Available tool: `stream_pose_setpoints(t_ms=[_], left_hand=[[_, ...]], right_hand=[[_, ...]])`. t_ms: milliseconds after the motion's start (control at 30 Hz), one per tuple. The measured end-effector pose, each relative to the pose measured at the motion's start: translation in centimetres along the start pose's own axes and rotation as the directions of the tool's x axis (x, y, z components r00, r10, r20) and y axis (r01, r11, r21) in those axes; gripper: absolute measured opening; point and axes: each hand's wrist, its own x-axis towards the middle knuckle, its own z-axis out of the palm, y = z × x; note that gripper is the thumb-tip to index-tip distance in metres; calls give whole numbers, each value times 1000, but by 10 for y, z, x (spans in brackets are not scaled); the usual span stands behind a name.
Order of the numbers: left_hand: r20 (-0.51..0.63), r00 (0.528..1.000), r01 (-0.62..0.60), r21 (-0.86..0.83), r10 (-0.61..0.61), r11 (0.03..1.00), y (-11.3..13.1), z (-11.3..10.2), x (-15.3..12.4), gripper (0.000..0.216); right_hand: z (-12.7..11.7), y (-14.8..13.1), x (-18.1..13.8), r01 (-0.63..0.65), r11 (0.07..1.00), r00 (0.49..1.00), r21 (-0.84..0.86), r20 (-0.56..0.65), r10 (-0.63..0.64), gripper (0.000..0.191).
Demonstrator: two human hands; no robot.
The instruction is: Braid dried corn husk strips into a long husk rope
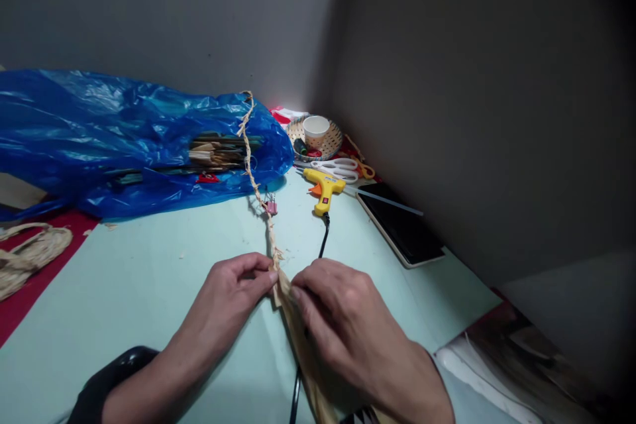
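A thin braid of pale dried plant fibre (252,175) runs from the blue bag down the table toward me. At its near end my left hand (242,285) pinches the braid between thumb and forefinger. Close beside it, my right hand (342,318) is closed on a loose flat strip of fibre (301,344), which trails down to the bottom edge of the view. Its fingertips are partly hidden behind the hand. A pink binder clip (271,205) sits on the braid farther up.
A blue plastic bag (139,146) with dried strips lies at the back left. Behind my hands are a yellow glue gun (324,189), white scissors (340,168), a woven basket (332,141) with a white cup (316,129), and a black tablet-like device (400,225). Coiled braid (32,255) lies left.
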Motion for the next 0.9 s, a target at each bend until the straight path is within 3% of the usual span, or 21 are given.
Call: stream_pose_setpoints(t_ms=[100,233,333,433,533,600,633,667,733,800,900], left_hand=[[4,999,-31,-1,32,1000,-2,2,-1,12],[55,998,32,-61,-29,998,-5,-4,-3,17],[139,989,74,-154,-52,985,-7,-11,-4,19],[174,984,67,-187,-35,980,-8,-16,-5,19],[140,989,75,-190,-48,979,-3,-15,-7,19],[121,990,94,-218,-68,971,1,-13,-9,19],[116,990,100,-231,-75,968,3,-12,-10,20],[108,991,101,-239,-76,966,4,-11,-11,20],[95,992,101,-239,-80,966,4,-10,-12,19],[81,994,89,-223,-73,971,2,-9,-12,17],[65,997,43,-165,-32,985,0,-10,-12,15]], right_hand=[[15,-15,-5,-3,999,1000,-49,19,4,21],[46,-24,-7,55,964,998,-262,9,-55,24],[63,-21,-7,141,888,984,-438,-36,-174,32],[59,-19,-6,255,820,952,-513,-15,-305,35],[33,-17,-1,294,891,951,-345,9,-310,23],[12,-13,6,173,975,983,-136,-41,-180,19],[3,-10,11,100,992,986,-76,-123,-109,22],[-4,-6,17,18,1000,994,0,-112,-18,24],[-11,2,30,-41,981,992,188,124,18,30],[-10,8,41,-59,952,961,300,276,-27,33],[-6,9,52,-35,949,935,312,347,-80,33]])
